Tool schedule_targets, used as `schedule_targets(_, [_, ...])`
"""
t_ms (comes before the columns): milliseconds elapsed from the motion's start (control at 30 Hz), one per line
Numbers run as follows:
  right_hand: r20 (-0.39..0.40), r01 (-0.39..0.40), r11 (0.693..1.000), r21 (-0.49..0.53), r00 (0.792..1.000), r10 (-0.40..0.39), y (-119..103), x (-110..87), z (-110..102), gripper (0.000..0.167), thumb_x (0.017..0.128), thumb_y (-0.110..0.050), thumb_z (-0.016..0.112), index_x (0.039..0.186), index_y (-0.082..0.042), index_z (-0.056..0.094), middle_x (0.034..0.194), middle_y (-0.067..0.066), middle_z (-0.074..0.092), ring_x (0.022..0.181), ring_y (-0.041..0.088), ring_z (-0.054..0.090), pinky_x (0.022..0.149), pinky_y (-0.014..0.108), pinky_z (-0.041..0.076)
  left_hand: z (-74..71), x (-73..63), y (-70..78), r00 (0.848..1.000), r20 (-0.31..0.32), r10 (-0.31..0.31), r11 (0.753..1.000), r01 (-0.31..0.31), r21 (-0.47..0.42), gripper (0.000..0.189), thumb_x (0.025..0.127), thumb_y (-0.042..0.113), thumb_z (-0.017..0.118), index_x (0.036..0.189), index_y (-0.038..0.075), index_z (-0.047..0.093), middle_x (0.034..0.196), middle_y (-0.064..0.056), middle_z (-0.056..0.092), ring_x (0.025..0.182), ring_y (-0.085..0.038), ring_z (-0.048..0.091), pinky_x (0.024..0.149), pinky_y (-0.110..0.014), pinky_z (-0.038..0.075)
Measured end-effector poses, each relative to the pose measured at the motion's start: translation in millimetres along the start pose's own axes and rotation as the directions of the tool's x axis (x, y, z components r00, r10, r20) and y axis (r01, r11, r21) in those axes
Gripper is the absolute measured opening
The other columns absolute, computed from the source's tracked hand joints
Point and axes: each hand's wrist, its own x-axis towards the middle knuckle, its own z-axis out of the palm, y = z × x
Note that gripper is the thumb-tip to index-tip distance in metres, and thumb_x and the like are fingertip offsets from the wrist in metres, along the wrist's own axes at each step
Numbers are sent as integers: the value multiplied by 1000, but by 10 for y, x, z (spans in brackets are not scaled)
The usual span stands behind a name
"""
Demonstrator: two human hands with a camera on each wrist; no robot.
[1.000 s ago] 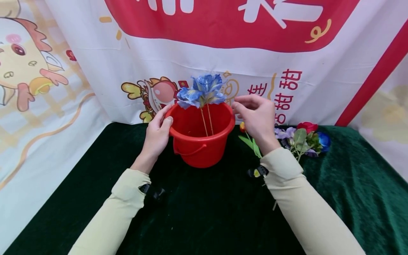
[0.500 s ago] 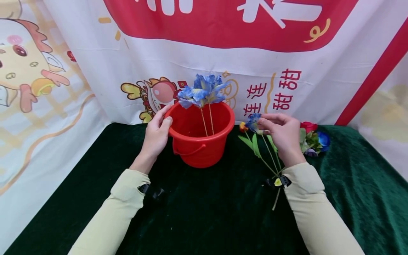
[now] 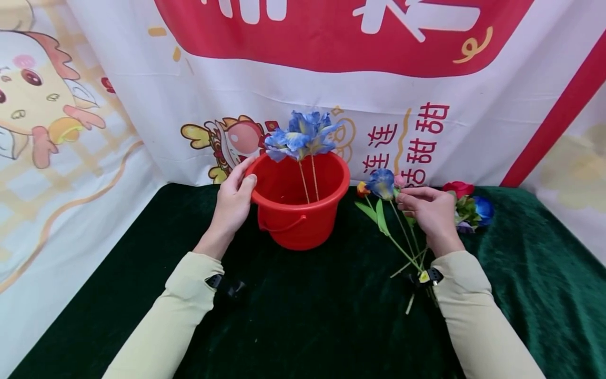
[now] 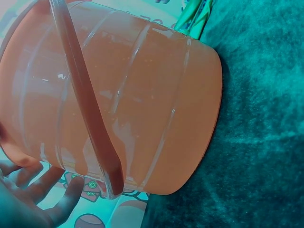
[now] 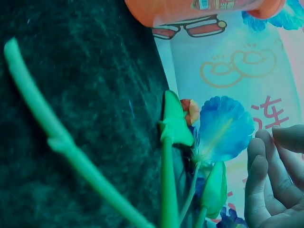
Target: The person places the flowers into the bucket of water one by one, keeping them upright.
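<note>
A red plastic bucket (image 3: 300,223) stands on the dark green cloth with two blue artificial irises (image 3: 303,134) upright in it. My left hand (image 3: 232,202) grips the bucket's left rim, thumb outside; the left wrist view shows fingers (image 4: 71,202) beside the bucket wall. My right hand (image 3: 433,216) is over the flowers to the right, with fingers loosely bent and nothing visible between them in the right wrist view. Its fingertips are right beside a third blue iris (image 3: 381,184). Close by lie an orange-yellow flower (image 3: 363,189) and a pink one (image 3: 400,181).
Green stems (image 3: 402,247) cross on the cloth below my right hand. Farther right lie a red flower (image 3: 459,189) and a deep blue flower (image 3: 484,210) with leaves. A printed banner (image 3: 303,84) hangs right behind the table.
My right hand has moved from beside the bucket's right rim to the right and down, to the loose flowers, passing the third iris. My left hand stays on the rim.
</note>
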Motion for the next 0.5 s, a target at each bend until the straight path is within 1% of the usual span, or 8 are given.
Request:
schedule_targets(133, [29, -17, 1000, -17, 999, 18, 55, 15, -12, 24, 98, -27, 77, 116, -11, 77, 80, -19, 77, 76, 5, 77, 77, 23, 64, -10, -9, 0, 1000, 0, 1, 1000, -1, 2, 54, 114, 28, 43, 167, 23, 34, 167, 1, 47, 145, -24, 56, 117, -43, 51])
schedule_targets(267, [43, -32, 999, -37, 999, 33, 83, 22, -22, 37, 98, -26, 78, 127, -3, 73, 80, -19, 77, 77, 5, 77, 78, 23, 65, -9, -13, 1, 1000, 7, -5, 1000, 5, 3, 54, 114, 28, 43, 167, 24, 34, 167, 2, 47, 145, -23, 56, 117, -42, 52])
schedule_targets(367, [65, -18, 997, -71, 998, 22, 87, 24, -31, 43, 97, -26, 79, 130, 0, 71, 80, -20, 77, 78, 4, 77, 78, 24, 65, -8, -14, 4, 1000, 5, -5, 1000, 5, 0, 54, 114, 28, 43, 167, 26, 35, 167, 2, 47, 145, -23, 55, 117, -42, 51])
schedule_targets(500, [127, -7, 992, -125, 992, 23, 81, 24, -48, 46, 98, -26, 78, 133, 3, 68, 81, -21, 77, 80, 4, 77, 80, 25, 65, 1, -11, 4, 1000, 7, -2, 1000, 2, -4, 54, 114, 29, 43, 167, 27, 35, 167, 2, 46, 145, -23, 55, 117, -42, 51])
